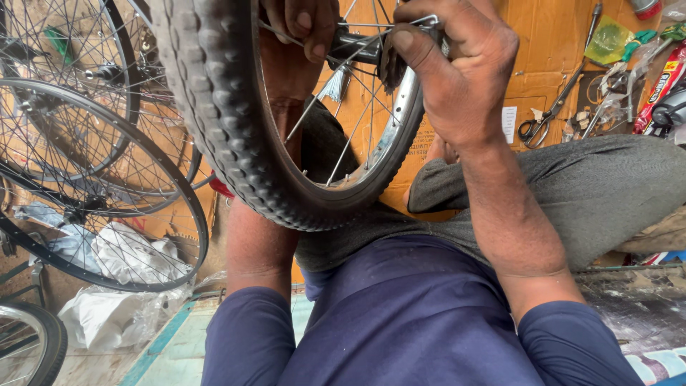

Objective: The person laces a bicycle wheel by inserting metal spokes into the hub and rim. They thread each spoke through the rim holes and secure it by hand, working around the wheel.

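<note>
bare rims [93,179] left of tyred wheel [229,136], scissors [537,129] right

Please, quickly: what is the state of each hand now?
Left hand: closed, fingers on the wheel hub.
Right hand: closed, gripping the hub end.

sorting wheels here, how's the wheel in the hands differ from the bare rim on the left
The held wheel wears a knobby black tyre; the bare rim has none, only a thin dark hoop. The held wheel has a shiny silver rim and is gripped at the hub by the left hand and right hand; the bare rim lies untouched among others. Both have thin wire spokes.
</note>
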